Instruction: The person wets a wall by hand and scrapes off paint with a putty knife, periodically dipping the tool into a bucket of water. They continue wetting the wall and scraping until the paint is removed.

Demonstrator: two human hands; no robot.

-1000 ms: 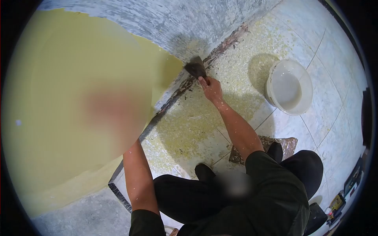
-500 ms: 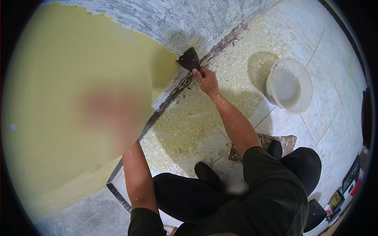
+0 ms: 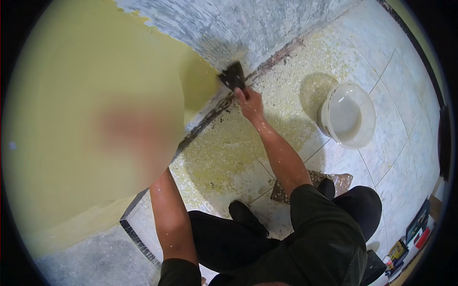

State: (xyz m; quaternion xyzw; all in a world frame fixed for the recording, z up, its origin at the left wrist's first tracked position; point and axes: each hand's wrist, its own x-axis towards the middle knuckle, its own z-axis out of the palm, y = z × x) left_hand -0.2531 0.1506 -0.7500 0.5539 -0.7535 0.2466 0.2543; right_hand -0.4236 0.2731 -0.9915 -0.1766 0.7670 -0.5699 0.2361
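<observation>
My right hand (image 3: 251, 104) is closed round the handle of a dark, wide-bladed scraper (image 3: 233, 76). The blade lies at the foot of the wall, by the ragged edge where yellow paint (image 3: 198, 78) meets the bared grey-white surface (image 3: 224, 28). Over on the left, my left hand (image 3: 133, 131) is a reddish smear in front of the yellow wall. A blurred round patch covers it, so its fingers and anything in them are hidden. Pale flecks dot both forearms.
Yellow paint flakes (image 3: 214, 167) litter the tiled floor along the wall. To the right stands a whitish bucket (image 3: 365, 117) with cloudy liquid. A brown flat piece (image 3: 281, 192) lies by my feet. Tools, among them a yellow one (image 3: 397, 250), lie at the lower right.
The scraper and my right hand appear slightly lower and to the right. The view has shifted a little; the bucket also sits lower. My right hand keeps its hold.
</observation>
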